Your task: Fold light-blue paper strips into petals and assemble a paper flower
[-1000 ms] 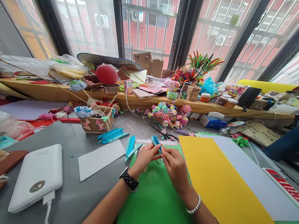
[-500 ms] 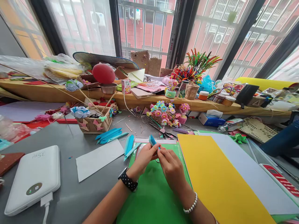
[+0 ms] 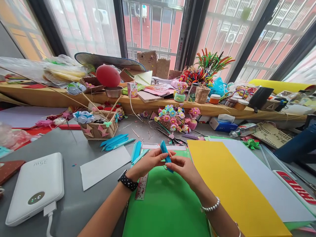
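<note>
A folded blue paper strip [image 3: 163, 147] is above the green sheet [image 3: 168, 204] on the grey tabletop [image 3: 74, 207], pinched between the fingers of both hands: the left hand [image 3: 151, 162] grips it by its middle, the right hand [image 3: 185, 168] by its lower part. The strip tilts, its upper end away from the person.

To the left, a cardboard basket [image 3: 108, 132] decorated with pink paper shapes contains thin sticks, with a blue-and-white paper flower [image 3: 84, 117] at its left rim; its deeper contents are hard to make out. Folded blue papers [image 3: 115, 143] lie just beside it.

On the brown ledge [image 3: 150, 106] behind, a red balloon [image 3: 108, 75] sits at the mouth of a metal bowl [image 3: 114, 92], near an open cardboard box [image 3: 92, 85] holding something pink. Farther right stand a glass jar [image 3: 193, 93], a twine-wrapped pot [image 3: 202, 94] and a white-lidded orange jar [image 3: 214, 99]. Below, white tissue [image 3: 226, 118] pokes out of a blue tissue box [image 3: 223, 125], near a plastic bottle [image 3: 243, 130] on its side.
</note>
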The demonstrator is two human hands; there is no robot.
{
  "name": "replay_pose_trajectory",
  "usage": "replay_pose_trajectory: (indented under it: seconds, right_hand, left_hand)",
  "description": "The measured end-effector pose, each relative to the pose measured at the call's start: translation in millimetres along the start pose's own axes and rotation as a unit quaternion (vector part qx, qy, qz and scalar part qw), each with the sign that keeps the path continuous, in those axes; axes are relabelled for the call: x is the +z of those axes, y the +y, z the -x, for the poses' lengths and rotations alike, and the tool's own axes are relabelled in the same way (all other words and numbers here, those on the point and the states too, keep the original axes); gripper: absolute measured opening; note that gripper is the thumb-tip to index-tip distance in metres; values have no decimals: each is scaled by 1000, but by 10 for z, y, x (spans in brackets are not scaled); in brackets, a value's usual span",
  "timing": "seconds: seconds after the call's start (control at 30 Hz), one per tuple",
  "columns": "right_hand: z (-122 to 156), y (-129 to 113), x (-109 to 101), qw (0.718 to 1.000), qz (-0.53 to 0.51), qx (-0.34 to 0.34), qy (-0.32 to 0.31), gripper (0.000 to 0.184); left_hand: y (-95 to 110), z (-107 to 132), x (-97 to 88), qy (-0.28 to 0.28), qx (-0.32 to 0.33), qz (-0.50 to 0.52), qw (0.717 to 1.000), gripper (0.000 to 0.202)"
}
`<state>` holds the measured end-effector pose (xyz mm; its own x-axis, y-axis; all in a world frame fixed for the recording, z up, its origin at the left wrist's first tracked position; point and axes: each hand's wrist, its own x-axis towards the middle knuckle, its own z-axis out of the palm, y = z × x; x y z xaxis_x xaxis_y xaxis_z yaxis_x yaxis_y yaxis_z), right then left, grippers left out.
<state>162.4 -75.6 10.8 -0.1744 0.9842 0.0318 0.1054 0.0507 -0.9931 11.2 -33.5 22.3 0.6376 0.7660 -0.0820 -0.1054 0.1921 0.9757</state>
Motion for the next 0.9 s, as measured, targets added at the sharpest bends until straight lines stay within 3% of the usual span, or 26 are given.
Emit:
replay_pose_trajectory:
  seconds: [0.13, 0.23, 0.33, 0.43, 0.6, 0.73, 0.9]
  right_hand:
    - [-6, 43, 53, 999, 25, -16, 17, 20]
    - [1, 63, 81, 988, 110, -57, 87, 18]
    - [21, 69, 96, 956, 228, -121, 140, 18]
    - [35, 92, 98, 906, 337, -193, 171, 19]
    - [47, 126, 94, 849, 418, -261, 190, 22]
    - [53, 124, 88, 845, 427, -262, 189, 21]
    - [49, 122, 84, 854, 415, -253, 185, 19]
  left_hand:
    - [-34, -19, -7, -16, 8, -31, 999, 31]
    - [-53, -31, -17, 19, 50, -105, 993, 27]
    - [-68, -40, -11, 50, 79, -134, 987, 25]
    - [-78, -56, 8, 59, 97, -109, 987, 22]
    - [-76, -81, 21, 69, 113, -77, 988, 22]
    - [-87, -82, 7, 106, 120, -85, 983, 21]
    - [-124, -76, -42, 93, 112, -87, 986, 21]
